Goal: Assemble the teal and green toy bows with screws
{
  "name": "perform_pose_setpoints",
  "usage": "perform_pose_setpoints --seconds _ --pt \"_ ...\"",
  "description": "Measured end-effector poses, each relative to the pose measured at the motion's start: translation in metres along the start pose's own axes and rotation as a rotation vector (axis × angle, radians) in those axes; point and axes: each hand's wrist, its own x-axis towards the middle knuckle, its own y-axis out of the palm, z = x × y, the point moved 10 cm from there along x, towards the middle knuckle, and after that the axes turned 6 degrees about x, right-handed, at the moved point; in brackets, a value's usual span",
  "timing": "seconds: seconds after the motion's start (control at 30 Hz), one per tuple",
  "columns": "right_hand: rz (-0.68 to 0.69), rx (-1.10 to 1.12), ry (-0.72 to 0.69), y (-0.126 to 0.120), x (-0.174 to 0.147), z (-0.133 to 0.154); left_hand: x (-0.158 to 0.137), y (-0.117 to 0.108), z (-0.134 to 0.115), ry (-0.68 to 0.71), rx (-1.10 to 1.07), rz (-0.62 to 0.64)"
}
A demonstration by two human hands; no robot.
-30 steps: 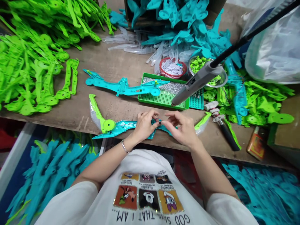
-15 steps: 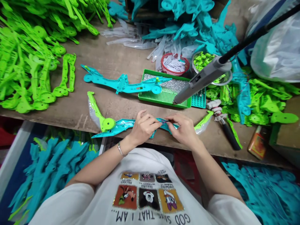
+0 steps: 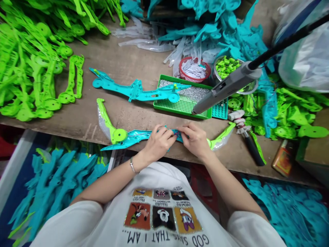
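A turquoise plastic toy bow shell (image 3: 137,137) lies across the front of the bench, its open inner side facing up. A lime-green arm with a clear piece is at each end. Over its middle, my left hand (image 3: 159,141) is closed, thumb and forefinger pinched at thin dark reddish wires (image 3: 178,134). Facing it, my right hand (image 3: 195,140) pinches at the same wires with its fingertips close to the left ones. Both hands cover much of the shell's centre, and the wire ends are hidden.
Behind lies another turquoise shell (image 3: 120,88), overlapping a green tray (image 3: 180,109) of screws. A grey electric screwdriver (image 3: 223,90) hangs above the tray. Lime-green parts (image 3: 31,68) are heaped left. A red basket (image 3: 194,80), a black-handled tool (image 3: 253,149) and a small box (image 3: 282,159) are rightward.
My right hand has shifted left, bringing its fingertips nearer to my left hand's. The wires between them show less. The shell stays in nearly the same place.
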Motion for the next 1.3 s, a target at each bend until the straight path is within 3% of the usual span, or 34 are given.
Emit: perform_pose_setpoints --seconds 0.2,0.5,0.73,1.07,1.3 --pt "0.007 0.081 -0.002 0.004 0.000 -0.003 0.001 0.001 0.005 -0.061 -0.115 0.135" --pt "-0.006 -0.003 -0.022 0.004 0.000 -0.003 -0.004 -0.006 -0.006 0.025 0.021 -0.029" --pt "0.049 0.162 0.081 0.013 0.002 -0.007 -0.011 -0.006 -0.009 0.030 0.005 -0.047" --pt "0.097 0.254 0.180 0.020 0.007 -0.020 -0.013 -0.003 -0.004 -0.006 -0.149 0.055" --pt "0.180 0.233 0.155 0.024 0.013 -0.017 -0.019 -0.006 0.005 -0.102 -0.137 -0.032"
